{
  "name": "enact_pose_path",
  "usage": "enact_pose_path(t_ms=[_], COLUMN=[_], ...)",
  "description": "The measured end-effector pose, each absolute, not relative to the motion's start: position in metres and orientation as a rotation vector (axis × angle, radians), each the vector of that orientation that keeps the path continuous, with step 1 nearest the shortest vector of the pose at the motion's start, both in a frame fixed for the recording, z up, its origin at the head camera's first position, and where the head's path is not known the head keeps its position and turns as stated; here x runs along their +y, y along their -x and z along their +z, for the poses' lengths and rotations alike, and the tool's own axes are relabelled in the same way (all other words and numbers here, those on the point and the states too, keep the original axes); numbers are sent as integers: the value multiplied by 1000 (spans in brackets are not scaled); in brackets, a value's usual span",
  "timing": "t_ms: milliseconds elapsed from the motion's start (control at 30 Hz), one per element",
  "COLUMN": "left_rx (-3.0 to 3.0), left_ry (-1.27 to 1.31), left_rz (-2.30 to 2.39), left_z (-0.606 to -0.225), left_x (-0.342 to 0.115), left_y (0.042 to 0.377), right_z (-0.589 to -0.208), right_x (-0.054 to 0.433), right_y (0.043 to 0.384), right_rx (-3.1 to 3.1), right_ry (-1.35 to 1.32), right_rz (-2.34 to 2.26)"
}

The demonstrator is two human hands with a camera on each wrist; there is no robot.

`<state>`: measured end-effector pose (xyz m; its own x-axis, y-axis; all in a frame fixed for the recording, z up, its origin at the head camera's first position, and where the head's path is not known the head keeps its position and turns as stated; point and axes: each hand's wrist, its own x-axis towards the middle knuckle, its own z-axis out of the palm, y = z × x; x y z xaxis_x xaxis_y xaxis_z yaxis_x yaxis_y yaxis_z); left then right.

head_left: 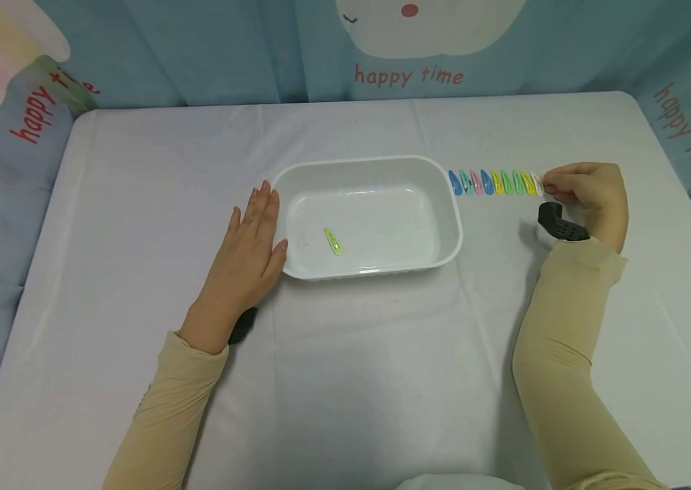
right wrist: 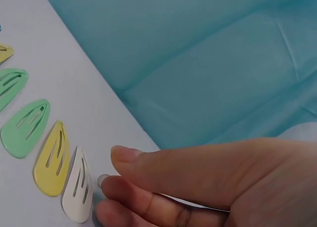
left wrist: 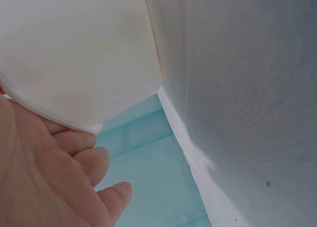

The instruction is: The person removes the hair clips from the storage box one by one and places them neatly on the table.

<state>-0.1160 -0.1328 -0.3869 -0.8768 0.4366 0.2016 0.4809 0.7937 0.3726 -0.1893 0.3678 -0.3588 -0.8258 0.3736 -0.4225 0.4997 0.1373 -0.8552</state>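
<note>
My left hand [head_left: 247,248] rests against the left end of a white rectangular basin [head_left: 370,271], its fingers fairly straight along the rim. In the left wrist view the fingertips meet the rim from outside. One yellow-green snap hair clip [head_left: 333,241] lies inside the basin. At the right, my right hand [head_left: 596,194] is at the end of a row of hair clips, its fingertips right beside a white hair clip [right wrist: 78,190]. The thumb and index finger stand slightly apart, nothing showing between them. Next to the white clip lies a yellow hair clip [right wrist: 51,162].
The row runs from the basin's right wall, with blue [head_left: 455,183], pink [head_left: 476,182], green [head_left: 507,182] and yellow clips side by side. A white cloth [head_left: 357,361] covers the table. A blue printed curtain [head_left: 229,54] hangs behind it and along both sides.
</note>
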Motion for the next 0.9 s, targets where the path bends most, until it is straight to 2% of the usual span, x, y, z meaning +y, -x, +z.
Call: enact_pose_path(t_ms=[200, 900], left_rx=[-2866, -2869], left_ry=[740, 741], left_rz=[-640, -641], left_z=[-387, -386], left_x=[-133, -134], left_y=[116, 115], right_z=[-355, -326], right_x=[365, 335], right_y=[190, 191], right_rx=[2217, 2195], right_ry=[-893, -547], right_rz=[-1911, -2086])
